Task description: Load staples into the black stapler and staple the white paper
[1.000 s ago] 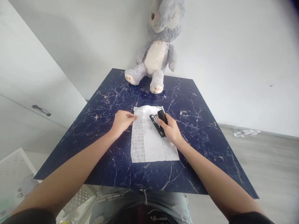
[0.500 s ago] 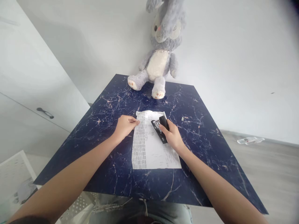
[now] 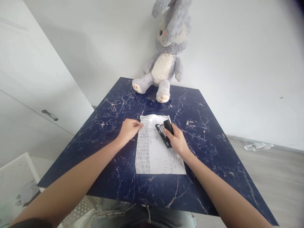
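A printed sheet of paper [image 3: 155,155] lies on the blue marble-patterned table [image 3: 95,171], its far edge a little curled. My left hand [image 3: 129,130] pinches the paper's left edge near the top, thumb and fingertips together. In my right hand [image 3: 178,141] is a black stapler [image 3: 163,135], held over the upper right part of the sheet. The stapler's top looks lifted, with shiny metal showing inside, and my thumb rests at that metal part. My right fingers are mostly hidden behind the stapler.
At the far side of the table a grey plush rabbit [image 3: 163,66] sits against the wall. A tiny pale piece [image 3: 187,123] lies right of the paper. A white cabinet [image 3: 28,79] stands at the left; a clear plastic wrapper [image 3: 258,146] is on the floor at the right.
The whole view has shifted slightly, so everything sits a bit lower and farther right. Both hands keep their holds on the paper and the stapler.
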A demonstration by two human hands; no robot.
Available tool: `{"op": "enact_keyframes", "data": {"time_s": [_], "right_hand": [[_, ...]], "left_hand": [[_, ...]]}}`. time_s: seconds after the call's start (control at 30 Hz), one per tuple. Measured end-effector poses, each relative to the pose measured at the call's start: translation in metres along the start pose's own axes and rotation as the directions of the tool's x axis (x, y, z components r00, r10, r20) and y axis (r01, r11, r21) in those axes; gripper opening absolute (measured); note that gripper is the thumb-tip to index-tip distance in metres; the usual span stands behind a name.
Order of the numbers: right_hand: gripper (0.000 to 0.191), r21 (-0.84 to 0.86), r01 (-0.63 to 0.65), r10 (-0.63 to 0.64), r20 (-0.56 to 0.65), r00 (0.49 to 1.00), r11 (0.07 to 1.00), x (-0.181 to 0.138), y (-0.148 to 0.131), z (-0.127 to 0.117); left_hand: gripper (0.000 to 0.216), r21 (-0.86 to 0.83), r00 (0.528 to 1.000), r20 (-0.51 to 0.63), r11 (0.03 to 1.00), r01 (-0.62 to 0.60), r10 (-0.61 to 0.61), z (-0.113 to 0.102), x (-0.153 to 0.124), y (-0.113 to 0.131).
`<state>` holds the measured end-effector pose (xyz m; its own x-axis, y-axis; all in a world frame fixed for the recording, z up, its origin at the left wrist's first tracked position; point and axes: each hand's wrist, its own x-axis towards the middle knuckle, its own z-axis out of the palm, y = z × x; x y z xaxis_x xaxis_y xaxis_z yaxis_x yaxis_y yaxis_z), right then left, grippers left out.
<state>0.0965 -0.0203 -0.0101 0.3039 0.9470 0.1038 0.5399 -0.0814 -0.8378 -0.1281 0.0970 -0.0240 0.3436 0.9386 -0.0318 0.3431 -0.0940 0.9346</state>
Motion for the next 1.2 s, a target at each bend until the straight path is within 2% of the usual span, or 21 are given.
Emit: {"op": "enact_keyframes", "data": {"time_s": [0.2, 0.4, 0.83, 0.97, 1.1, 1.2], "right_hand": [[0.03, 0.017, -0.014, 0.014, -0.006, 1.0, 1.0, 0.0, -0.001, 0.0], [0.032, 0.044, -0.053, 0.053, 0.006, 0.999, 0.998, 0.001, 0.001, 0.0], [0.034, 0.013, -0.059, 0.059, 0.01, 0.998, 0.998, 0.0, 0.001, 0.001], [0.034, 0.009, -0.04, 0.04, 0.007, 0.999, 0.999, 0.0, 0.001, 0.001], [0.034, 0.006, -0.043, 0.043, 0.012, 0.999, 0.999, -0.001, 0.001, 0.001], [0.033, -0.001, -0.055, 0.055, 0.018, 0.998, 0.999, -0.001, -0.001, 0.001]], "left_hand": [[0.026, -0.063, 0.999, 0.042, 0.998, -0.012, 0.015, 0.005, -0.002, 0.002], [0.032, -0.297, 0.992, 0.073, 0.947, 0.121, -0.103, 0.009, -0.004, 0.006], [0.012, -0.335, 0.989, -0.004, 0.932, 0.138, -0.148, 0.004, 0.001, 0.005], [0.016, -0.403, 0.983, -0.022, 0.901, 0.159, -0.183, 0.006, -0.001, 0.009], [0.019, -0.47, 0.976, 0.026, 0.859, 0.203, -0.216, 0.007, -0.001, 0.013], [0.028, -0.407, 0.989, -0.027, 0.906, 0.119, -0.142, 0.006, 0.0, 0.011]]}}
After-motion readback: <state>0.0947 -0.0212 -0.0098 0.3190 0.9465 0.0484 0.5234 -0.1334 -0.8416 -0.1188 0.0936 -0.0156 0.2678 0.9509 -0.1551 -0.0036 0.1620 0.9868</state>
